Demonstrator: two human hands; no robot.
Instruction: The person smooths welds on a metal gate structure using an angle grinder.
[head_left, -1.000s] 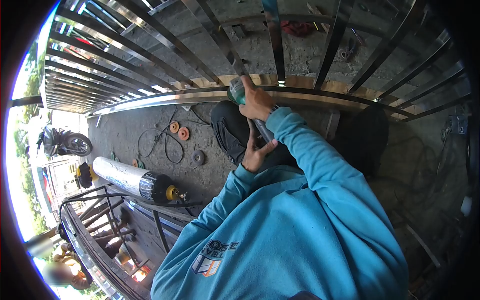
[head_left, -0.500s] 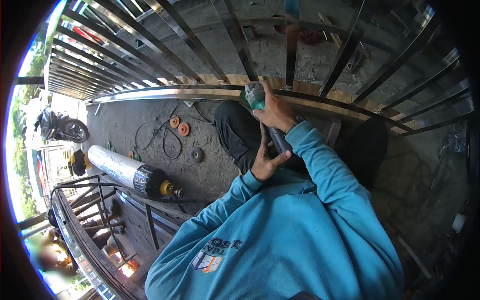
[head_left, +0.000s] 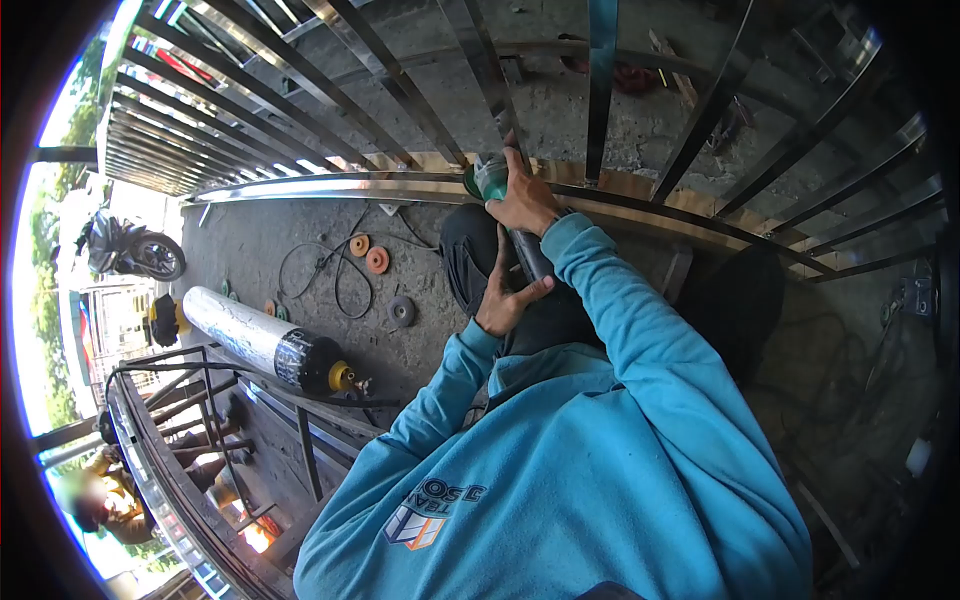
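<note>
An angle grinder (head_left: pixel 527 256) with a green and dark body is held in both hands, its head and disc right at the lower rail (head_left: pixel 400 188) of a shiny metal railing. My right hand (head_left: pixel 527 203) wraps round the green front part, just behind the grinder's head. Lower down, my left hand (head_left: pixel 503 300) grips the dark rear part of the body from the left, thumb stretched across it. Upright metal bars (head_left: pixel 490 75) rise from the rail beyond my hands. The disc's lower side is hidden.
On the concrete floor to the left lie a cable (head_left: pixel 345 285), orange discs (head_left: pixel 376 260) and a grey disc (head_left: pixel 401 310). A gas cylinder (head_left: pixel 245 335) rests beside a dark metal frame (head_left: pixel 310 455). Farther off are a motorcycle (head_left: pixel 135 248) and another person (head_left: pixel 110 500).
Both hands have moved left along the rail with the angle grinder. The view has shifted slightly, and the other person at lower left has changed position.
</note>
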